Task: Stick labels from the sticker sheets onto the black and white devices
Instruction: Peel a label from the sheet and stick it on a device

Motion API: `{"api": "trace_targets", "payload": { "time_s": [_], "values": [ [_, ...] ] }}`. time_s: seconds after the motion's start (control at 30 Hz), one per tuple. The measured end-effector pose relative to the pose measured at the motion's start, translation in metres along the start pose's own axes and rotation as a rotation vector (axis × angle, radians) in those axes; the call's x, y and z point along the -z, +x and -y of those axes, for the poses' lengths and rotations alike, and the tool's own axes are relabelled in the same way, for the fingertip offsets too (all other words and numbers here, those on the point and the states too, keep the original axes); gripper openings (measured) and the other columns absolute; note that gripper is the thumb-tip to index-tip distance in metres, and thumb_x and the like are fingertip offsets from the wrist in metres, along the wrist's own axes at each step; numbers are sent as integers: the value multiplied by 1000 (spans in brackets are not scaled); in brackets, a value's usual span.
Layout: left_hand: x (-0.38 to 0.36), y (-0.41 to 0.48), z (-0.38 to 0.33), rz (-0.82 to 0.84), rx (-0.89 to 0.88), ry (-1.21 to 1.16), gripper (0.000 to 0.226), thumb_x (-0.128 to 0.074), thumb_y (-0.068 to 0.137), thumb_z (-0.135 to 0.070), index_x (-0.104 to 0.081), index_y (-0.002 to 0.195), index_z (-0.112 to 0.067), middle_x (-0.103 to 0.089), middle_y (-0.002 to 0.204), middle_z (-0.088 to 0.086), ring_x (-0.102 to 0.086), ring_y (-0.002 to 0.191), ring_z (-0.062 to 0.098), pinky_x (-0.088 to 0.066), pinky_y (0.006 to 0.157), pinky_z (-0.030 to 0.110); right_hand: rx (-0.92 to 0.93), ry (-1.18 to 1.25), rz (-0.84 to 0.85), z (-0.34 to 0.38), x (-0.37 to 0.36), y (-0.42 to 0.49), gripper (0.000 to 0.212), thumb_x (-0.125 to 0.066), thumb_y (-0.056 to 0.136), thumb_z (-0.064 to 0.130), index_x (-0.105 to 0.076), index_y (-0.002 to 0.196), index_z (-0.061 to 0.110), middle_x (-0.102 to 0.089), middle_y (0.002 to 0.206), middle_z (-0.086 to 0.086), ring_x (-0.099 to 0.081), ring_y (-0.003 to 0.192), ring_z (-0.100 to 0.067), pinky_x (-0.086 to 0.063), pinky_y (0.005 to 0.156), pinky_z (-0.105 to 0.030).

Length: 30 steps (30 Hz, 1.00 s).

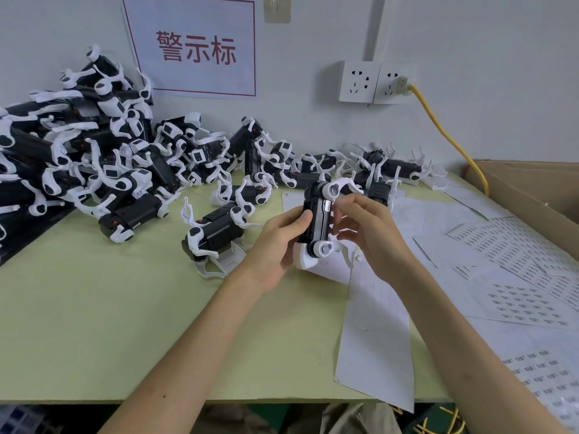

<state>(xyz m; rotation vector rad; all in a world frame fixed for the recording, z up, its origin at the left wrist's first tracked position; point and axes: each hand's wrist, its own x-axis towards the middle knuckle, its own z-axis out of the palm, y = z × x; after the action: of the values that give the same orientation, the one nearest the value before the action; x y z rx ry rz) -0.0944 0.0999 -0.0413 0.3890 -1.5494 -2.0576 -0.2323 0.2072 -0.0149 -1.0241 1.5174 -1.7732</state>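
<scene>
Head view — left hand (279,242) holding device (317,225), right hand (366,230) pinching label (327,205)

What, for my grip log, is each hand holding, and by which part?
The left hand grips one device around its black body. The right hand pinches what looks like a small label against the device's side near the top.

White sign (191,45), red characters, red border, on wall above green worktop (94,308) far edge. Double wall socket (374,81) right of sign; yellow cable (438,123) plugged into right outlet, runs down to cardboard box (526,189) at worktop right edge. Black mat (31,233) at left edge.
</scene>
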Motion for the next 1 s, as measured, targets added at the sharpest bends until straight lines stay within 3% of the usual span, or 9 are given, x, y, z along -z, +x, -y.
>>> {"api": "trace_targets", "payload": {
  "time_s": [0.1, 0.27, 0.33, 0.43, 0.5, 0.6, 0.7, 0.87, 1.0],
  "values": [
    [-1, -1, -2, 3, -3, -2, 37, -50, 105, -23, -63, 133, -3, -63, 136, 22, -63, 119, 30, -44, 110, 48, 63, -52, 12, -3, -1, 0, 19, -70, 96, 18, -63, 79, 14, -63, 72, 0, -60, 66, -17, -50, 63, -25],
    [-6, -4, -2, 17, -19, 104, 24, -51, 107, -22, -72, 117, -16, -76, 112, 5, -71, 103, 15, -56, 83, 23, 105, -81, 9, -7, -1, 2, 24, -73, 93, 18, -60, 74, 14, -62, 67, 0, -57, 61, -15, -50, 60, -25],
    [-8, -5, -3, 1, -23, 172, 26, -58, 104, -30, -72, 118, -14, -76, 113, 11, -72, 105, 20, -57, 88, 30, 115, -103, 43, -7, -2, 1, 24, -76, 90, 21, -60, 75, 10, -61, 67, -3, -57, 62, -17, -49, 59, -25],
    [-9, -7, -4, -45, -16, 261, 50, -68, 87, -55, -73, 114, -13, -76, 109, 17, -71, 111, 33, -51, 104, 58, 119, -143, 86, -10, -6, 1, 28, -74, 83, 28, -57, 77, 6, -60, 65, -7, -58, 62, -21, -48, 56, -25],
    [-10, -8, -4, -60, -17, 282, 62, -71, 76, -66, -74, 110, -14, -76, 107, 17, -70, 110, 36, -46, 104, 66, 129, -137, 102, -11, -7, 1, 30, -72, 84, 27, -56, 80, 3, -61, 66, -10, -59, 63, -23, -48, 56, -26],
    [-9, -7, -2, -66, -24, 291, 65, -71, 73, -69, -75, 105, -14, -77, 105, 16, -71, 107, 35, -47, 105, 64, 157, -125, 123, -11, -6, 1, 28, -72, 93, 22, -56, 85, 2, -63, 66, -9, -60, 63, -24, -48, 57, -27],
    [-8, -8, -2, -52, -24, 297, 66, -71, 76, -67, -74, 105, -8, -77, 102, 16, -73, 103, 33, -49, 104, 61, 164, -97, 142, -11, -6, 0, 31, -68, 88, 28, -55, 86, 1, -62, 64, -8, -60, 61, -24, -49, 55, -28],
    [-8, -8, -4, -34, -27, 284, 61, -69, 86, -56, -70, 104, 3, -75, 100, 25, -70, 103, 43, -48, 104, 61, 157, -60, 178, -11, -6, 0, 31, -71, 92, 25, -53, 87, 0, -60, 61, -8, -56, 57, -24, -47, 53, -29],
    [-8, -8, -4, -68, -25, 285, 63, -69, 82, -60, -72, 106, -2, -76, 97, 21, -70, 102, 41, -54, 94, 46, 154, -33, 212, -11, -6, -1, 27, -63, 92, 24, -51, 89, 1, -60, 63, -10, -56, 61, -27, -48, 54, -28]
  ]
}}
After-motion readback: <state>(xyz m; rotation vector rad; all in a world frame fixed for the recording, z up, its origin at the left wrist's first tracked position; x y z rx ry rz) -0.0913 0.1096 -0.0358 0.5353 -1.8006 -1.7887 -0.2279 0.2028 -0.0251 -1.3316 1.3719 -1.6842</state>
